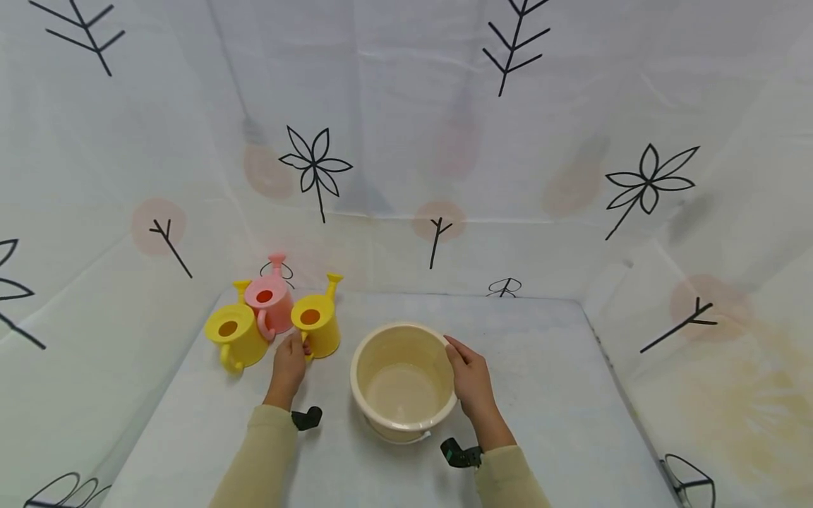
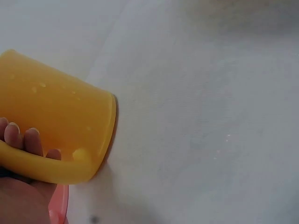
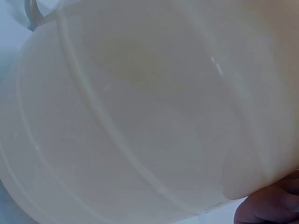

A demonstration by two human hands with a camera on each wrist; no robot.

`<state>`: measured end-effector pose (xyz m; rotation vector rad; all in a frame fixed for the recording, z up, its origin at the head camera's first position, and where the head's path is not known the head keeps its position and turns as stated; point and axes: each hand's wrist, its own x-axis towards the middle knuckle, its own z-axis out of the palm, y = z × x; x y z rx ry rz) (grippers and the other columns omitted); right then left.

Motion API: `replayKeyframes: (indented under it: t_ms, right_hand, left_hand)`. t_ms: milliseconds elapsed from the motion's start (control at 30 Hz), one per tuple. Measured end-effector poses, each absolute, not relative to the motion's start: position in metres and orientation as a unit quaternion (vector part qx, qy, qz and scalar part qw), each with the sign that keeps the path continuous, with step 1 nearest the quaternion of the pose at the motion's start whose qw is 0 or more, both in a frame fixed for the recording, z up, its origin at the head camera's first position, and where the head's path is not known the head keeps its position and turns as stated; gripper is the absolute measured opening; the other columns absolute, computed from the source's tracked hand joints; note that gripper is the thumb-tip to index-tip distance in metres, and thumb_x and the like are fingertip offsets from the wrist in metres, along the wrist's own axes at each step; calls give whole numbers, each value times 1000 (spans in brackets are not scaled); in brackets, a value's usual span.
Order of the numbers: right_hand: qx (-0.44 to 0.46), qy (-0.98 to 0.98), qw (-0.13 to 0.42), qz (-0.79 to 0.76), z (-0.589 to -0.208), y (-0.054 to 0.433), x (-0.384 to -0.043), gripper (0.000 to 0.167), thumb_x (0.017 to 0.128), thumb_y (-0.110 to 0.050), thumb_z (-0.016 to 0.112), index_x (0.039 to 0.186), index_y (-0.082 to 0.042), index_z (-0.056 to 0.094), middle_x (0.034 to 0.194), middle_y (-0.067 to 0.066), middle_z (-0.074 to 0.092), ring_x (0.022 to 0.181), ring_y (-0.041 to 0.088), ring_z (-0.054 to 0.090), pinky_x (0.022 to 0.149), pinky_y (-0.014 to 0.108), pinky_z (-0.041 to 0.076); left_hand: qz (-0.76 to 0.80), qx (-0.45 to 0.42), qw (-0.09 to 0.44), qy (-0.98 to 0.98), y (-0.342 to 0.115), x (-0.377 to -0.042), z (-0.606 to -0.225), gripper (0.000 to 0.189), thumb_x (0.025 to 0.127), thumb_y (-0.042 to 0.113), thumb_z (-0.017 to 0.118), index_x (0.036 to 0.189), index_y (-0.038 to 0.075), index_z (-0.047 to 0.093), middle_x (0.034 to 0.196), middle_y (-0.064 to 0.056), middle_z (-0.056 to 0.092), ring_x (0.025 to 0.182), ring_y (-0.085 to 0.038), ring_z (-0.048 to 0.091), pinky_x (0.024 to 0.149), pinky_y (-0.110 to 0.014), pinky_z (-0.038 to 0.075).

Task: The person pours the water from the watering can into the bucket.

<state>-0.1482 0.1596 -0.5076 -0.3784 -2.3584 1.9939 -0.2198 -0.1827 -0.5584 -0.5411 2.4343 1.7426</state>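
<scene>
A cream bucket [image 1: 376, 363] stands upright on the white table, its inside bare. My right hand [image 1: 473, 381] pinches the bucket's right rim; in the right wrist view its fingers [image 3: 268, 205] show at the lower right against the ribbed bucket wall [image 3: 135, 93]. To the left, my left hand [image 1: 288, 363] grips the handle of a yellow watering can [image 1: 325, 333]. The left wrist view shows the fingers curled through that handle [image 2: 51, 170], beside the can's smooth side. This can's spout points away from me.
Left of the held can stand a pink watering can [image 1: 274, 310] and another yellow watering can [image 1: 244, 342], close together near the back left corner. White cloth walls [image 1: 394, 254] with printed plants enclose the table [image 1: 540, 395] at the back and sides.
</scene>
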Motion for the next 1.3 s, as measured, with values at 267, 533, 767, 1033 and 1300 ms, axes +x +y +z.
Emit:
replayKeyframes:
  t_ms: [267,533,767,1033,1300]
  right_hand:
    - [-118,-760,14,639,-508,160,-148,40,99,-38,50,135,-21,57,135,10,58,114,29,63,87,42,55]
    - [-121,-767,19,630,-509,159,-149,41,99,-40,49,135,-21,57,135,10,58,114,28,63,87,42,55]
    - [-122,-763,21,635,-507,158,-149,41,99,-37,50,135,-18,58,134,11,59,113,29,64,87,43,55]
    - [-122,-764,23,634,-507,158,-149,40,99,-36,51,134,-18,58,134,11,59,114,29,64,88,43,54]
    - [-127,-763,23,633,-509,157,-150,39,99,-37,51,133,-20,59,135,10,59,115,28,63,89,42,54]
  left_hand:
    - [566,-172,41,805,-180,-217,-561,64,99,59,18,112,4,48,108,-13,52,104,-27,48,98,-40,41]
    - [539,-176,29,823,-185,-212,-559,66,98,62,22,115,6,53,113,-15,54,105,-28,47,97,-43,39]
    - [543,-198,-21,816,-192,-212,-556,57,100,54,29,124,8,53,119,-13,55,106,-28,47,101,-45,42]
    - [532,-205,-88,817,-199,-214,-553,41,104,30,33,135,9,50,138,-13,50,126,-31,44,110,-49,36]
    - [538,-207,-127,807,-203,-218,-550,56,101,17,35,155,24,19,151,-9,38,136,-28,37,115,-46,29]
